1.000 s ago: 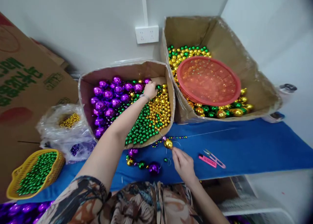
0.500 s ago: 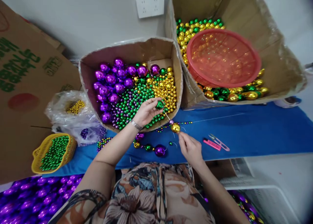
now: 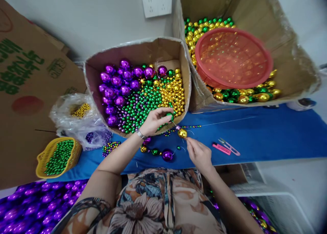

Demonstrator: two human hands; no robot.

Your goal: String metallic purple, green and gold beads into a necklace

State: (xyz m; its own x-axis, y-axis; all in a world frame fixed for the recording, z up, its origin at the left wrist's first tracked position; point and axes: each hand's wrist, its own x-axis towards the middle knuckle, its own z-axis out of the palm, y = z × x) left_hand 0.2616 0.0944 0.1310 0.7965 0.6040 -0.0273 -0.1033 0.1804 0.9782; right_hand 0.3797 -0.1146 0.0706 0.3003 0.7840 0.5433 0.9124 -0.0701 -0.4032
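My left hand (image 3: 157, 121), with a bracelet at the wrist, pinches a shiny green bead (image 3: 170, 117) over the front edge of the bead box (image 3: 122, 51). Down and to the right, a large gold bead (image 3: 182, 133) and a small light purple bead (image 3: 177, 127) sit on a thin string. My right hand (image 3: 199, 152) is closed just below the gold bead, with what looks like the string's end between its fingertips. On the blue cloth before me lies a strung row of beads ending in a large purple bead (image 3: 167, 155).
Behind right stands a larger box with a red basket (image 3: 233, 58) over gold and green beads. Pink-handled snips (image 3: 230, 147) and a pink cutter (image 3: 221, 149) lie right. A yellow basket (image 3: 76, 152) of green beads and plastic bags (image 3: 73, 106) are left.
My left hand has moved slightly down and right with the green bead, closer to the small purple bead and the gold bead. My right hand stays nearly still.
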